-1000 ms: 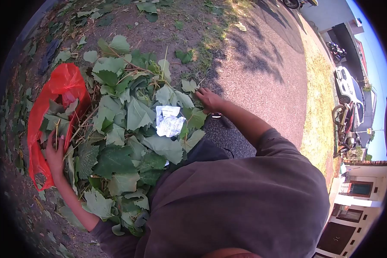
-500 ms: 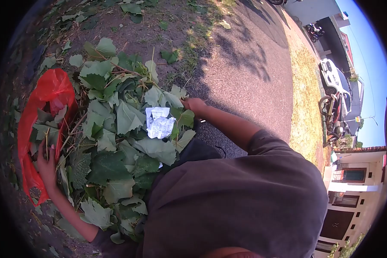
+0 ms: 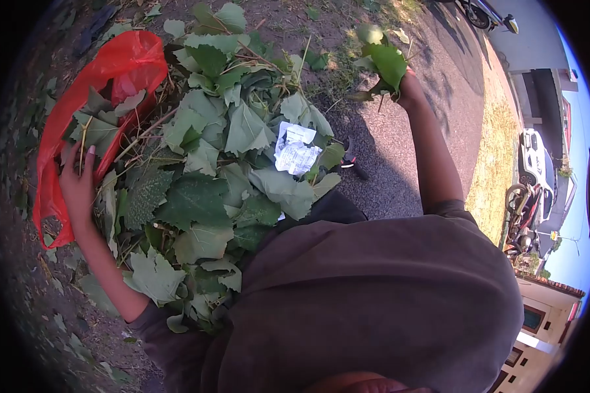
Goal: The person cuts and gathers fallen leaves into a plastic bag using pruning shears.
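Observation:
My left hand [image 3: 78, 187] is at the mouth of a red plastic bag [image 3: 51, 157], its fingers bent at the rim beside a leaf stalk. Large green leaves [image 3: 98, 131] stick out of the bag's opening. Raised at the upper right, my right hand [image 3: 410, 92] grips a small bunch of green leaves [image 3: 388, 64] by their stems. Between my arms lies a big heap of cut leafy stems [image 3: 196, 196], against my body. A crumpled white printed paper [image 3: 296, 154] rests on the heap.
Beside the heap, a dark-handled tool [image 3: 354, 164] lies on the paved path [image 3: 387, 137], partly hidden by leaves. Leaf litter covers the soil [image 3: 85, 308] at left. Motorcycles [image 3: 519, 219], a white car [image 3: 534, 157] and buildings stand at right.
My right hand has lifted away from the heap's edge, up and to the right, with a bunch of leaves. The dark-handled tool has come into sight. My left hand stays at the bag as the view shifts.

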`<state>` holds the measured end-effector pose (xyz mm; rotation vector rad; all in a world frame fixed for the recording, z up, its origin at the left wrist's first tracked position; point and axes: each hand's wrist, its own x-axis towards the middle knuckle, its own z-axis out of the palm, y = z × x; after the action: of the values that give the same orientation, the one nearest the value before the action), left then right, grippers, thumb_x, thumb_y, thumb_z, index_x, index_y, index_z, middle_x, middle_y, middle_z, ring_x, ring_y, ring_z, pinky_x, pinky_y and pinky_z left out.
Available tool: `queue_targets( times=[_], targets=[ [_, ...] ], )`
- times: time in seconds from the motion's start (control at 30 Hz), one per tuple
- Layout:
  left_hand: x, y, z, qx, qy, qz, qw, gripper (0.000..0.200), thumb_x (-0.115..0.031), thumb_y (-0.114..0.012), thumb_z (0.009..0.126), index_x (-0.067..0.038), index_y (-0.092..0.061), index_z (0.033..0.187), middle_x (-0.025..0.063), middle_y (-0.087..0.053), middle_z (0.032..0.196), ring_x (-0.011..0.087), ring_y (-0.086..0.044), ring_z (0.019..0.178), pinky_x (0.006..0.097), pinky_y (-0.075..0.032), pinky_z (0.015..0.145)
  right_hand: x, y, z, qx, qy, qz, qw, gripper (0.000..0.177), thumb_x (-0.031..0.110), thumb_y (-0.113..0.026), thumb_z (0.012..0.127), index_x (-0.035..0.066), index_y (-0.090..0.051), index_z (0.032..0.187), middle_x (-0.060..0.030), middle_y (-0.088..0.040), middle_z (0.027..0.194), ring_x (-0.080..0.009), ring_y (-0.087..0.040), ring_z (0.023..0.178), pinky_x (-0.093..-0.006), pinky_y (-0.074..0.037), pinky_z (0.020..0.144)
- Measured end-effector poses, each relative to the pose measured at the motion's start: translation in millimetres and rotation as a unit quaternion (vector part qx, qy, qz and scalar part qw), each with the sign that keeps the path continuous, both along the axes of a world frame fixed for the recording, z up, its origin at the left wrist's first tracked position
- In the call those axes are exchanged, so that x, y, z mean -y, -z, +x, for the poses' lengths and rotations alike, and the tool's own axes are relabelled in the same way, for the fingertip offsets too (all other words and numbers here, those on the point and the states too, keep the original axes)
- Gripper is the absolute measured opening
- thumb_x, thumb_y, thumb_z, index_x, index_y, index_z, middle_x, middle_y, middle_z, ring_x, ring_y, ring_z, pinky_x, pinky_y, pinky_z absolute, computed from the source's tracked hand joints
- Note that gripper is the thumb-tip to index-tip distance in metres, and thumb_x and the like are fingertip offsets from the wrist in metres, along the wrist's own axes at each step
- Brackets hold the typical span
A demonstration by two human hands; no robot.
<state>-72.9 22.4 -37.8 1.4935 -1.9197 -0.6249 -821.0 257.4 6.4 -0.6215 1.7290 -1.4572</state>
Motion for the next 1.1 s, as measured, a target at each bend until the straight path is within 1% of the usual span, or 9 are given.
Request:
queue_targets(
  times=[0.13, 0.37, 0.43, 0.53, 0.73, 0.8, 0.93, 0.97, 1.1],
  targets=[
    [-12, -30, -18, -0.028, -0.017, -0.019, 0.999, 0.044, -0.029, -0.075, 0.099, 0.002, -0.068, 0.129, 0.0174, -0.071, 0.121, 0.0234, -0.069, 0.109, 0.0355, -0.051, 0.099, 28, -53, 4, 0.047, 0.013, -0.088, 0.995, 0.036, 0.027, -0.061, 0.106, 0.000, -0.062, 0.129, -0.0140, -0.072, 0.110, -0.0230, -0.073, 0.088, -0.0360, -0.062, 0.074],
    [-20, -47, -11, 0.058, 0.002, -0.051, 0.997, 0.030, -0.029, -0.072, 0.096, -0.002, -0.076, 0.108, 0.0162, -0.072, 0.096, 0.0338, -0.070, 0.089, 0.0416, -0.054, 0.080, 108, -134, 198, -0.060, -0.254, -0.161, 0.952, 0.044, 0.021, -0.068, 0.100, 0.002, -0.060, 0.139, -0.0144, -0.070, 0.122, -0.0265, -0.072, 0.104, -0.0389, -0.061, 0.086],
    [-18, -43, -9, 0.021, -0.001, -0.084, 0.996, 0.030, -0.030, -0.072, 0.096, -0.003, -0.076, 0.107, 0.0153, -0.073, 0.095, 0.0333, -0.070, 0.089, 0.0418, -0.054, 0.079, 132, -161, 268, -0.347, -0.378, -0.161, 0.843, 0.049, 0.014, -0.069, 0.097, 0.001, -0.059, 0.143, -0.0133, -0.070, 0.125, -0.0268, -0.070, 0.110, -0.0348, -0.055, 0.095],
    [-17, -43, -5, 0.008, -0.009, -0.105, 0.994, 0.028, -0.031, -0.071, 0.096, -0.006, -0.077, 0.105, 0.0138, -0.072, 0.093, 0.0320, -0.070, 0.089, 0.0434, -0.054, 0.078, 165, -177, 373, -0.271, -0.477, -0.219, 0.807, 0.055, 0.008, -0.070, 0.094, -0.001, -0.055, 0.146, -0.0129, -0.070, 0.128, -0.0261, -0.068, 0.114, -0.0340, -0.050, 0.101],
    [-30, -49, 7, 0.070, 0.012, -0.081, 0.994, 0.030, -0.038, -0.074, 0.091, -0.009, -0.079, 0.099, 0.0124, -0.075, 0.090, 0.0337, -0.073, 0.090, 0.0469, -0.057, 0.079, 220, -154, 488, -0.503, -0.439, -0.316, 0.674, 0.056, 0.005, -0.067, 0.093, -0.004, -0.053, 0.147, -0.0185, -0.067, 0.137, -0.0295, -0.064, 0.122, -0.0381, -0.046, 0.108],
    [-35, -50, 7, -0.014, 0.034, -0.112, 0.993, 0.018, -0.016, -0.070, 0.081, -0.006, -0.073, 0.096, 0.0159, -0.071, 0.090, 0.0394, -0.069, 0.091, 0.0489, -0.055, 0.079, 229, -142, 501, -0.355, -0.527, -0.273, 0.723, 0.059, 0.005, -0.067, 0.092, -0.003, -0.052, 0.148, -0.0180, -0.065, 0.140, -0.0275, -0.061, 0.128, -0.0387, -0.043, 0.112],
    [-41, -84, 6, -0.131, 0.046, -0.251, 0.958, 0.023, -0.028, -0.072, 0.094, -0.005, -0.075, 0.098, 0.0102, -0.071, 0.094, 0.0330, -0.069, 0.092, 0.0462, -0.055, 0.082, 216, -115, 457, -0.166, -0.663, -0.206, 0.700, 0.058, 0.004, -0.068, 0.092, -0.003, -0.052, 0.147, -0.0138, -0.061, 0.142, -0.0243, -0.057, 0.130, -0.0384, -0.041, 0.112],
    [-56, -108, 7, -0.127, 0.023, -0.231, 0.964, 0.022, -0.025, -0.070, 0.095, -0.004, -0.075, 0.099, 0.0113, -0.071, 0.095, 0.0334, -0.070, 0.090, 0.0464, -0.055, 0.081, 218, -92, 420, -0.126, -0.599, -0.151, 0.776, 0.061, 0.003, -0.073, 0.089, -0.001, -0.053, 0.146, -0.0136, -0.061, 0.141, -0.0244, -0.057, 0.128, -0.0393, -0.041, 0.112],
    [-94, -173, -5, -0.090, 0.061, -0.210, 0.972, 0.022, -0.023, -0.068, 0.093, -0.003, -0.075, 0.098, 0.0130, -0.073, 0.097, 0.0340, -0.070, 0.093, 0.0482, -0.054, 0.080, 277, -37, 296, -0.252, -0.516, -0.077, 0.815, 0.052, 0.003, -0.068, 0.092, -0.003, -0.056, 0.142, -0.0118, -0.062, 0.139, -0.0235, -0.059, 0.123, -0.0358, -0.045, 0.107]
  ],
)
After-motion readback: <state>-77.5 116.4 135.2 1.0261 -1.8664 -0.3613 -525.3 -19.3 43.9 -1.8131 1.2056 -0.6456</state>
